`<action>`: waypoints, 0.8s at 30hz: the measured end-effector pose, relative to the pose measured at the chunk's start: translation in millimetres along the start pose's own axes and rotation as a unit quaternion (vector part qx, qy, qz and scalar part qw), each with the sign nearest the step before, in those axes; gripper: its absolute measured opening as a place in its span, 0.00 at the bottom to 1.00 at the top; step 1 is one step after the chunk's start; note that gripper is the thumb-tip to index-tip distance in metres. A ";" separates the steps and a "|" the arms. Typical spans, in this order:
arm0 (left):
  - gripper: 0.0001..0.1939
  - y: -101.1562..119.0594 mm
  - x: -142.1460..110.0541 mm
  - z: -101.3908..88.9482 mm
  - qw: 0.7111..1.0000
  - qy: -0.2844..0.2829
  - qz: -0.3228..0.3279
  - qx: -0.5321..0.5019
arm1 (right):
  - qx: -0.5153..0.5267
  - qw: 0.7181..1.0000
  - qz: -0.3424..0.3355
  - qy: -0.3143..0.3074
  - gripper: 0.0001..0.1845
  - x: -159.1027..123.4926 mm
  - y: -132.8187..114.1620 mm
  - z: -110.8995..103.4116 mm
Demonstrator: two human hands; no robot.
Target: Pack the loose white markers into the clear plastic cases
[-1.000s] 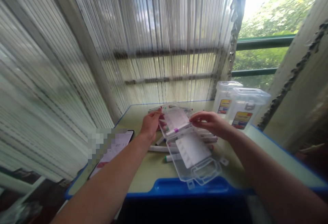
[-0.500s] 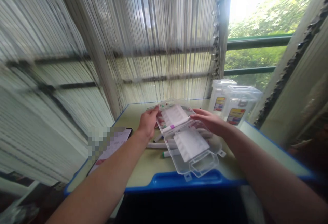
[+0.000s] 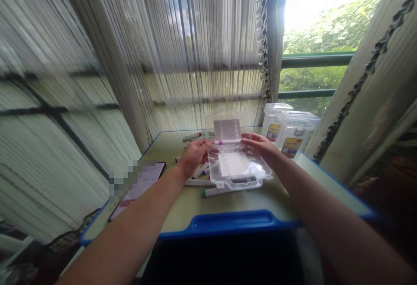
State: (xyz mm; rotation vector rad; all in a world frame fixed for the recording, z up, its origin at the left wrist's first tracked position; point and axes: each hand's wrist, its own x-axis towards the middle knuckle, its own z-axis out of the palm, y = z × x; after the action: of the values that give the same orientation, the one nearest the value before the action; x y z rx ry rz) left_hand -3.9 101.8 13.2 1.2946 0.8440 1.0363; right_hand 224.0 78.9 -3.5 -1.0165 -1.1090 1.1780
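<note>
Left hand [image 3: 195, 154]: closed round the left side of the clear case [image 3: 214, 175], thumb by one end of the white pen [image 3: 230, 142].
Right hand [image 3: 259, 143]: holds the case's other side, fingers by the pen's other end.
Case: middle of the frame, open, over loose pens [image 3: 198, 182].
Why two hands: probably to keep the open case steady and stop the pen rolling.
Clear boxes [image 3: 292, 136]: upright, right of the hands, likely out of the way.
Phone [image 3: 138, 191]: lower left, on the desk [image 3: 177, 215].
</note>
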 end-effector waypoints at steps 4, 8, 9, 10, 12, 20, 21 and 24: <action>0.11 -3.4 0.1 2.4 1.000 0.004 0.015 0.023 | 0.006 1.000 0.011 -0.002 0.14 -2.0 -1.6 1.7; 0.09 -5.1 2.2 0.8 0.999 0.007 0.016 0.029 | 0.014 1.000 0.022 -0.013 0.13 -3.9 -3.1 2.9; 0.09 -5.0 2.2 0.8 0.999 0.008 0.016 0.030 | 0.014 1.000 0.021 -0.017 0.14 -3.8 -3.0 2.8; 0.09 -4.8 2.0 0.9 0.999 0.010 0.016 0.031 | 0.013 0.999 0.020 -0.021 0.14 -3.5 -2.7 2.5; 0.10 -4.1 1.2 1.8 0.999 0.013 0.015 0.033 | 0.014 0.999 0.017 -0.026 0.15 -2.4 -1.3 1.8; 0.11 -2.1 -1.7 1.4 1.000 0.000 0.006 0.020 | 0.006 1.000 0.003 -0.025 0.15 -1.8 3.2 3.0; 0.13 -2.0 -1.9 0.8 1.000 -0.015 -0.004 0.017 | 0.010 1.000 0.004 -0.024 0.16 -2.7 2.7 3.9; 0.18 -2.7 -1.8 -0.7 0.997 -0.064 -0.028 0.028 | 0.022 0.999 0.006 -0.035 0.16 -5.7 0.7 7.0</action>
State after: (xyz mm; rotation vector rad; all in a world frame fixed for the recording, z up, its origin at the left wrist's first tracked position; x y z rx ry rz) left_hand -4.8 100.4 10.3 1.3623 0.8107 0.8814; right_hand 216.7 73.5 -3.6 -0.9558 -1.1281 1.2502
